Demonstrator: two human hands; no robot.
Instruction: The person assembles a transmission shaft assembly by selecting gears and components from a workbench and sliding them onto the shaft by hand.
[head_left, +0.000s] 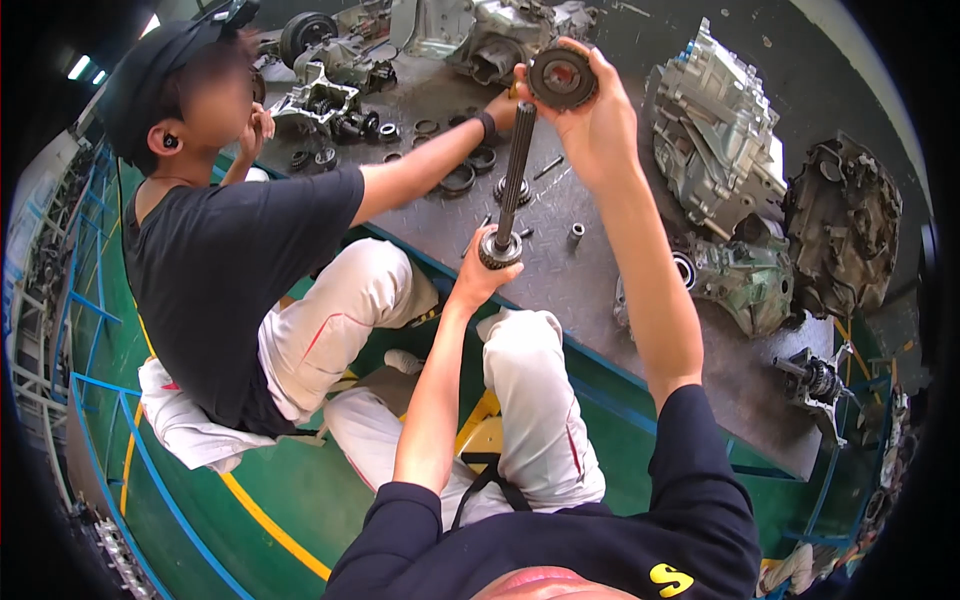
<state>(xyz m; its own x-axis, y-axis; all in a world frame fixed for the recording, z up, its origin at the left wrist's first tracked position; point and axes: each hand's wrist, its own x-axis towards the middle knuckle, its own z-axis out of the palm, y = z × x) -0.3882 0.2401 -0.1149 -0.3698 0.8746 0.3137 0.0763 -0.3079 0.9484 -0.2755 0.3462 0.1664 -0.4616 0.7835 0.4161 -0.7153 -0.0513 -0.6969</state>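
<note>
My left hand [482,277] is wrapped round the lower end of a splined transmission shaft [514,175], which stands nearly upright above the bench edge. A toothed gear [500,250] sits round the shaft just above my fingers. Raised higher, my right hand [598,125] grips a dark gear [543,80] by its rim, its round face toward me. This gear is beside the shaft's top end, not around it; whether they touch I cannot tell.
A metal workbench [600,290] carries loose rings [458,178], a small socket [576,232], a large gearbox housing [715,130] and a gear assembly [820,380]. At my left a co-worker in a dark shirt [240,290] reaches across, the co-worker's hand [503,110] close behind the shaft's top.
</note>
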